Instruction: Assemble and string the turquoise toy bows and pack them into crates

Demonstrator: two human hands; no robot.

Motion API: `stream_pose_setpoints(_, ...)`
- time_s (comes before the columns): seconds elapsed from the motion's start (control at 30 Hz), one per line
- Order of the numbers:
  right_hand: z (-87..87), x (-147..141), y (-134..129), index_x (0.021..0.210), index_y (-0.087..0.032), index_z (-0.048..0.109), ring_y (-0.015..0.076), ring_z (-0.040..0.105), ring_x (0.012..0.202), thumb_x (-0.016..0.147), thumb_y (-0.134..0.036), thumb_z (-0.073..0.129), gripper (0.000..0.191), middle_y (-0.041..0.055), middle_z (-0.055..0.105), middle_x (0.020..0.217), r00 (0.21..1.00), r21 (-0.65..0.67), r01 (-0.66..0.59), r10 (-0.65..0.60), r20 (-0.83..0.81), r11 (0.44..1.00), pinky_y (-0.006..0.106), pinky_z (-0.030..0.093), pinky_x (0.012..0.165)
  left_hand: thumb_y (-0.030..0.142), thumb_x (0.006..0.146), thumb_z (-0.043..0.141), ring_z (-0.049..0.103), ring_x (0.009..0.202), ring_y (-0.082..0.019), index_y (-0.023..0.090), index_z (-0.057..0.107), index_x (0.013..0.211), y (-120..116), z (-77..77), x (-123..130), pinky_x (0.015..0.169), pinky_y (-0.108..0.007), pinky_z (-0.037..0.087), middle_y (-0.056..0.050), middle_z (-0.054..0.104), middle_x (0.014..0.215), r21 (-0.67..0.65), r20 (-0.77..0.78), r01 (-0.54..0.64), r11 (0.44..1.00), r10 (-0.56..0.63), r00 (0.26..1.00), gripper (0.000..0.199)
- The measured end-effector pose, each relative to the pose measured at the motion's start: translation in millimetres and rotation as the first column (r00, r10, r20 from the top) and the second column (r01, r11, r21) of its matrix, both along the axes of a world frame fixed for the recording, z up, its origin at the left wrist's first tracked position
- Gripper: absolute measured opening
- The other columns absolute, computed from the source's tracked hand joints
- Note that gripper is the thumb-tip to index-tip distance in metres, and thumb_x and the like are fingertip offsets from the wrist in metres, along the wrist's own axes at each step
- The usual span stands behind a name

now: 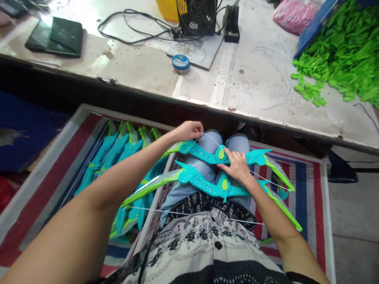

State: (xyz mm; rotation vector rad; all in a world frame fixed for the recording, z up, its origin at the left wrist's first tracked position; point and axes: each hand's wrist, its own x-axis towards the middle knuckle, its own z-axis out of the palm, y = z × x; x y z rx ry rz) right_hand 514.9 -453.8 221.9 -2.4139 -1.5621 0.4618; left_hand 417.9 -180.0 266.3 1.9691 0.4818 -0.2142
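Note:
Two teal and green toy bows lie across my lap: an upper bow (209, 157) over the knees and a lower bow (207, 184) nearer my body. My left hand (194, 130) is pinched on a thin white string (211, 139), above the upper bow's left part. My right hand (237, 165) lies over the middle of the upper bow, thumb and fingers apart, with its fingertips beside the green centre piece. The string runs from my left hand toward my right fingertips. The lower bow's string crosses in front of my shirt.
More teal bows (114, 154) are stacked in a striped-lined tray (53, 173) at left. On the workbench (142, 75) are a black fan (197, 17), a blue round tin (180, 63), a black folded case (55, 37), white strings (281, 83) and green pieces (346, 51) spilling from a blue bin.

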Motion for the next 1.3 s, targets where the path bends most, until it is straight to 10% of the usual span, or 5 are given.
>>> stream_pose_setpoints(0.33,46.4,16,14,0.131,-0.023,0.064,0.0239,0.065,0.106,0.090,-0.063,0.058,0.058,0.0092,0.072,0.112,0.864,0.388,0.103,0.111,-0.491,0.916,0.044,0.051,0.096,0.043,0.063,0.086,0.069,0.108,-0.030,0.021,0.069,0.096,-78,50.6,-39,0.083,-0.040,0.058,-0.009,0.075,0.105,-0.823,0.017,-0.286,0.491,0.524,0.852,0.043)
stream_pose_setpoints(0.5,47.5,15,29,0.109,-0.017,0.074,0.0192,0.070,0.088,0.100,-0.065,0.024,0.070,0.0083,0.075,0.088,0.679,0.351,0.179,0.143,-0.720,0.919,0.036,0.056,0.085,0.055,0.066,0.085,0.067,0.075,-0.018,0.019,0.072,0.076,-101,56.3,-56,0.068,-0.030,0.055,-0.003,0.069,0.073,-0.826,0.063,-0.354,0.439,0.695,0.716,0.039)
stream_pose_setpoints(0.7,20.2,-14,75,0.126,-0.019,0.067,0.0279,0.060,0.109,0.089,-0.043,0.065,0.044,0.0152,0.067,0.121,0.969,0.272,-0.090,0.148,-0.199,0.958,0.044,0.051,0.094,0.048,0.068,0.086,0.067,0.083,-0.019,0.020,0.077,0.077,-137,64.2,-81,0.086,-0.035,0.054,-0.005,0.073,0.081,-0.852,-0.002,-0.382,0.359,0.727,0.687,0.030)
stream_pose_setpoints(1.03,12.7,-20,91,0.151,-0.020,0.044,0.0245,0.060,0.099,0.095,-0.025,0.053,0.057,0.0146,0.066,0.114,0.971,-0.035,-0.237,0.235,-0.031,0.971,0.036,0.052,0.087,0.041,0.068,0.087,0.052,0.049,-0.012,0.019,0.060,0.071,-139,75.3,-78,0.058,-0.028,0.046,0.003,0.052,0.048,-0.962,-0.054,-0.198,0.186,0.584,0.810,0.035)
stream_pose_setpoints(1.3,17.8,41,78,0.139,-0.024,0.061,0.0137,0.064,0.076,0.083,-0.027,0.059,0.056,-0.0015,0.076,0.098,0.842,0.039,-0.126,0.127,-0.523,0.991,0.021,0.050,0.072,0.036,0.052,0.087,0.035,0.047,-0.006,0.016,0.073,0.068,-68,62.8,-114,0.046,-0.021,0.026,0.004,0.050,0.049,-0.538,0.114,-0.820,0.196,0.981,0.160,0.029)
